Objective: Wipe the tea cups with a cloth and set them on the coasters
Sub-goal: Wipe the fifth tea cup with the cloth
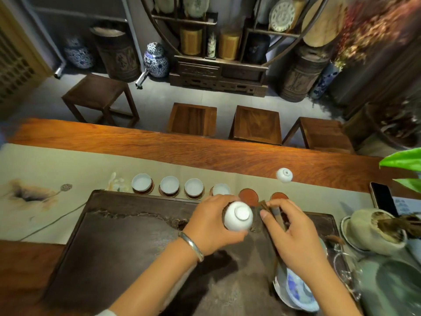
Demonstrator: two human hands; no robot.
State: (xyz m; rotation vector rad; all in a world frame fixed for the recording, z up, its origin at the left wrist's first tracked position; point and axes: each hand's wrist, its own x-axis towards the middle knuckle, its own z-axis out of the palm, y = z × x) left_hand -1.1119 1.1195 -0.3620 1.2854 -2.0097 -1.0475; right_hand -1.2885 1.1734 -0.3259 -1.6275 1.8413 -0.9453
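Observation:
My left hand [208, 221] grips a white tea cup [238, 215] upside down, its foot ring facing up, above the dark tea tray [127, 242]. My right hand [293, 233] pinches a brown folded cloth [272, 212] just right of that cup. Several white cups [141, 182] stand upright on round coasters in a row along the tray's far edge. Two bare reddish coasters [248, 196] lie at the row's right end. Another white cup [284, 175] lies upside down on the runner beyond them.
A beige runner [57, 169] covers the long wooden table [205, 147]. A phone [382, 198], a crackled pot [376, 231], a blue-and-white bowl [296, 290] and a glass pitcher [348, 272] crowd the right side. Stools [193, 119] stand behind the table.

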